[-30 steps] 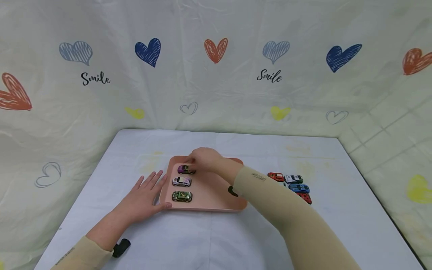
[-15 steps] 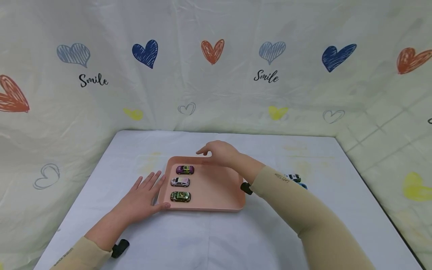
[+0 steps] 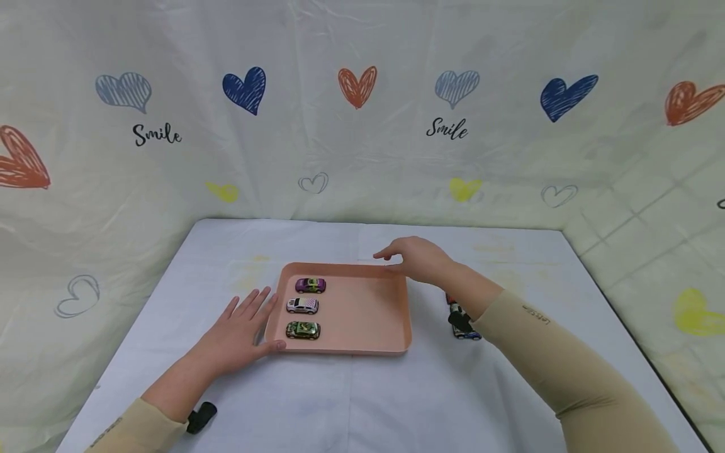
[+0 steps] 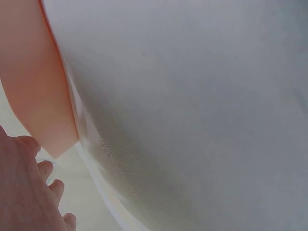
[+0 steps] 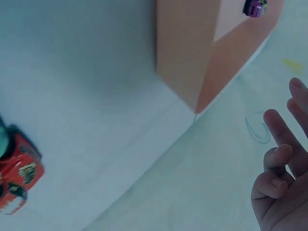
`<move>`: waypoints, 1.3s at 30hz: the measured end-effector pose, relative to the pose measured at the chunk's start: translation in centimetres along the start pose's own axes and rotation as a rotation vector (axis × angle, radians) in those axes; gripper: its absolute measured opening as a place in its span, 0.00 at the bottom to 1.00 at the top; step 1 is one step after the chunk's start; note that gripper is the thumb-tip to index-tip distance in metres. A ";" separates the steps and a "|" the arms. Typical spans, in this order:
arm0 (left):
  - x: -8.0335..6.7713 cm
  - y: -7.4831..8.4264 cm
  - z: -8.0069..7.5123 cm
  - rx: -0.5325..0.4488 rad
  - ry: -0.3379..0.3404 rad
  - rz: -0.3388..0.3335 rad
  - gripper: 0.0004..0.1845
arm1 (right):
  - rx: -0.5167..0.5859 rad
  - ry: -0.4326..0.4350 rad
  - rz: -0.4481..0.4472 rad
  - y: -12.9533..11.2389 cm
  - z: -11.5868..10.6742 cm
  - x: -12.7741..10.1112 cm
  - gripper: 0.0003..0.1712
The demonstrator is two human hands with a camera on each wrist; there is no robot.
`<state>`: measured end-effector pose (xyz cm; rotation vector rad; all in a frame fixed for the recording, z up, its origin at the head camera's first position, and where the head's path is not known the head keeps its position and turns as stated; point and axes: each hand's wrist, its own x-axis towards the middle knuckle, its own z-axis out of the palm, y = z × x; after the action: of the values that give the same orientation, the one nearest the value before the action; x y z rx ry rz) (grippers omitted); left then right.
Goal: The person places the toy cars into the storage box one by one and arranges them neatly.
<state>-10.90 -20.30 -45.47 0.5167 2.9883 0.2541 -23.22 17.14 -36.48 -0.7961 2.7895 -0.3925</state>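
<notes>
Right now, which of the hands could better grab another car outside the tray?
Probably the right hand: it holds nothing and is nearer the cars outside the tray. The left hand is across the tray.

Three cars (image 3: 303, 306) sit left in the tray (image 3: 365, 314), apparently several others (image 3: 467, 336) to its right.

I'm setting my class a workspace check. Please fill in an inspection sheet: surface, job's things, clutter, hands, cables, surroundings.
Surface: white cover, lightly creased.
Job's things: pink tray holding a purple car, white car and green car; further cars lie right of it, partly hidden.
Clutter: nothing seen.
Hands: left hand at the tray's left edge, fingers spread; right hand near its far right corner, holding nothing.
Cables: nothing seen.
Surroundings: pale backdrop printed with hearts.
</notes>
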 end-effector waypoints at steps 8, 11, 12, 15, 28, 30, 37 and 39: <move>-0.1 0.0 0.0 0.014 -0.011 0.002 0.57 | -0.039 -0.048 0.042 4.1 0.9 -3.5 0.23; 0.0 0.0 0.0 0.013 -0.007 0.002 0.56 | -0.048 -0.069 0.041 5.7 1.0 -4.6 0.23; 0.0 0.0 0.0 0.014 -0.006 0.002 0.56 | -0.049 -0.076 0.034 6.2 1.0 -5.0 0.23; 0.0 0.0 0.0 0.009 -0.004 0.003 0.56 | -0.059 -0.092 0.024 7.7 1.1 -5.9 0.22; 0.0 0.0 -0.1 0.006 -0.006 0.004 0.56 | -0.066 -0.165 0.113 11.3 0.7 -8.1 0.19; 0.0 0.0 -0.1 0.005 -0.005 0.004 0.56 | -0.067 -0.179 0.125 11.5 0.6 -8.2 0.18; 0.0 0.0 -0.1 0.010 -0.009 0.000 0.58 | -0.040 -0.230 0.158 12.1 0.8 -8.1 0.18; 0.0 0.0 -0.1 0.011 -0.012 -0.004 0.58 | -0.030 -0.244 0.158 12.2 0.9 -8.0 0.18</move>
<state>-10.92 -20.29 -45.41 0.5118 2.9808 0.2334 -22.27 31.30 -40.08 -0.5809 2.6108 -0.2112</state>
